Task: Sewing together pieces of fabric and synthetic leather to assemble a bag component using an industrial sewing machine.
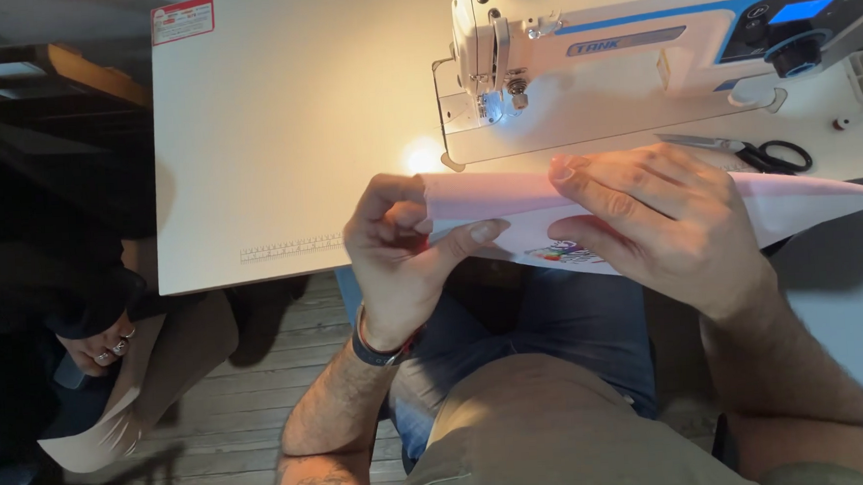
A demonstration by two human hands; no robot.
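So the left hand (pixel 398 259) is curled up pretty tight, fingers folded in and the thumb stretched out toward 3 o'clock, pinching the left end of a folded piece of white fabric (pixel 803 203) right at the table's front edge. The right hand (pixel 652 216) is flatter, fingers spread and pressing down on top of the same fabric, with the fingertips pointing toward 9 o'clock and the thumb tucked under the fold, so it's got a loose clamp on it rather than a fist. The fabric itself runs from the left hand out toward 3 o'clock, tapering to a point past the right wrist, and there's a small multicoloured print (pixel 562 253) peeking out on its underside between the two hands. Half of it sits on the white table (pixel 268 133), half hangs over the person's lap. At 12 o'clock from the hands is the white sewing machine (pixel 628 55), its little lamp throwing a warm glow on the tabletop just beside the fabric's left end. Black-handled scissors (pixel 756 152) lie on the table at about 1 o'clock from the right hand, near it. Way off at 8 o'clock, somebody else's hand with rings (pixel 112 350) shows in the dark, well apart.
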